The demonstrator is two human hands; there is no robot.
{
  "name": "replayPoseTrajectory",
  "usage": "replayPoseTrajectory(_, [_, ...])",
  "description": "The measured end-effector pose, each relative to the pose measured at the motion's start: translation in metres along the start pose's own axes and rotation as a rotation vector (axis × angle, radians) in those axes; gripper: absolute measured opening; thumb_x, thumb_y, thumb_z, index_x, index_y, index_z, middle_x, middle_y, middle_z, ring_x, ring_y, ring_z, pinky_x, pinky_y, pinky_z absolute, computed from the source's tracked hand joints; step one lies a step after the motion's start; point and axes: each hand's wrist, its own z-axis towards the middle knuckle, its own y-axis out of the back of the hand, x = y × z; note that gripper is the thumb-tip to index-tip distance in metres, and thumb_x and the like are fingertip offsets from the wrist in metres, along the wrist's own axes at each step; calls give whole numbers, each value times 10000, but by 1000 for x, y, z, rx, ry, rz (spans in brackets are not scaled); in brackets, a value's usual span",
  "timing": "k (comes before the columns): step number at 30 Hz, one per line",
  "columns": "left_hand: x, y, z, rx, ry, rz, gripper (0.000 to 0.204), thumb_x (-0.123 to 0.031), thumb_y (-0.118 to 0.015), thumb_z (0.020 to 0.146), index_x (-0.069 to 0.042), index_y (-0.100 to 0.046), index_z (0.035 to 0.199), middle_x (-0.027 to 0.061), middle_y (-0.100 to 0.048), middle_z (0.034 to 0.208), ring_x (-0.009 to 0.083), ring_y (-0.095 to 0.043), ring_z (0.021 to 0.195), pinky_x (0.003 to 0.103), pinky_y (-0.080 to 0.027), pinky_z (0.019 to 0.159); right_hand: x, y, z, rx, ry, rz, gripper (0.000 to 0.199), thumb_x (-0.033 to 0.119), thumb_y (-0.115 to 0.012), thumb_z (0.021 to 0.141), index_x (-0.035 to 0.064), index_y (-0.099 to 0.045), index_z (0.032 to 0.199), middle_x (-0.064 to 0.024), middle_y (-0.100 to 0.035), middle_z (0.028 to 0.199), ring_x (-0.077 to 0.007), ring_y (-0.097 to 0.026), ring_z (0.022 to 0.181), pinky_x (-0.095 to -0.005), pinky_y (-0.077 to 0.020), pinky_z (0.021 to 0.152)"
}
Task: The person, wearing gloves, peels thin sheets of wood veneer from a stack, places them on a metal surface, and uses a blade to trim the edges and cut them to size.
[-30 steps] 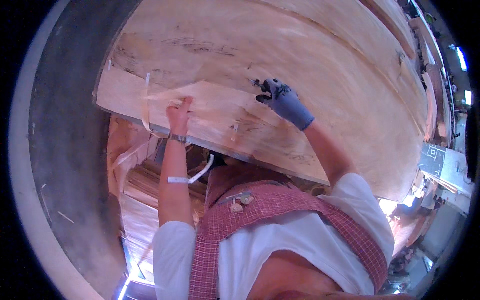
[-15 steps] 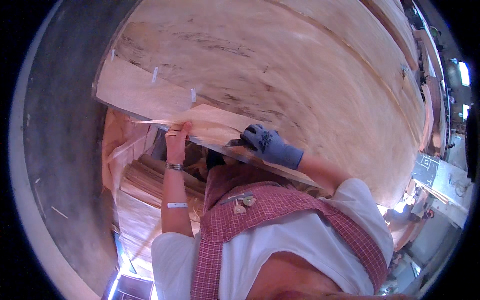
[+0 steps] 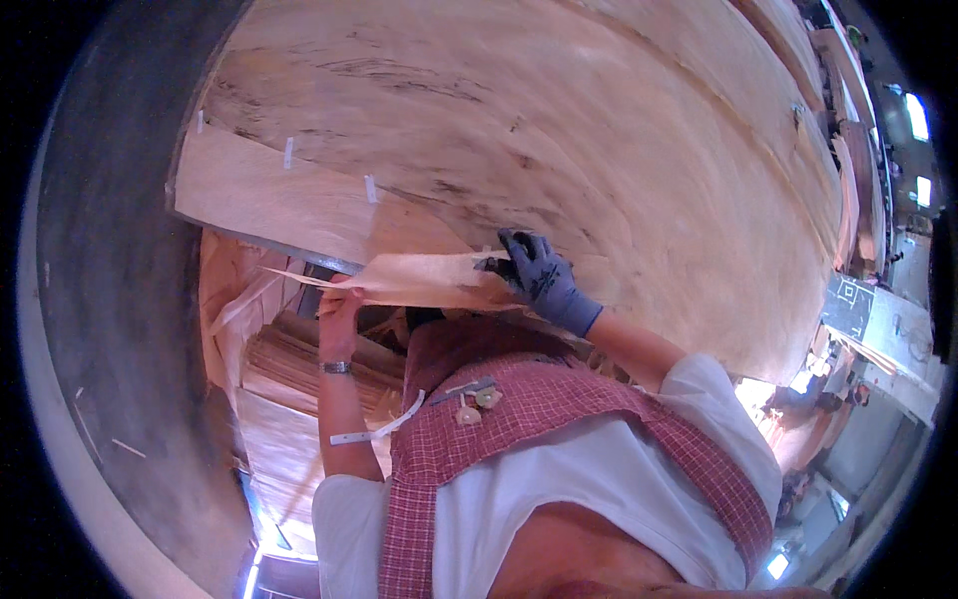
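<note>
The left hand [image 3: 339,321] has moved down since the last frame, bringing the pale wood strip [image 3: 429,281] lower too. The right hand [image 3: 545,278], in a grey glove, has gone up a little.

The strip is just left of the middle of the frame, along the lower edge of the big wood sheet [image 3: 619,190]. Its thin, split end pokes out to the left, past that edge. I can't tell if its right end is joined to the sheet.

The left thumb and fingers pinch the strip close to the split end. The right thumb and pointing finger are a bit apart, by the strip's right end. I can't tell if they grip it, or if a small dark tool is tucked in there.

To do this well, I think the left hand should hold the strip snug but not squash it, because thin wood like this could crack. A slow, even pull looks safer than a jerk. The right hand could keep the sheet flat close to where the strip meets it. Bare fingers should mind the sharp splinters. Keep the strip away from the white tape bits [image 3: 370,189] on the sheet, left of the middle, and the loose tape [image 3: 351,437] on the left arm, lower left.
</note>
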Motion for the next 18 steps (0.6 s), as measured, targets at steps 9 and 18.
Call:
replayPoseTrajectory(9, [-5,9,-18,213,-13,-32,140,-148,-688,872,-90,-581,942,65,-643,1007,155,-568,965,314,-434,899,-11,30,-31,348,-120,412,234,327,-600,908,100,-563,955,-155,-627,928,-364,-621,851,-472,-485,694])
replayPoseTrajectory(18, [-15,-35,-30,-98,152,261,169,-195,-715,880,-81,-649,986,-19,-642,925,75,-586,841,239,-481,763,-26,60,-75,215,-95,337,153,253,-630,883,118,-617,954,-137,-643,852,-351,-626,790,-424,-497,680])
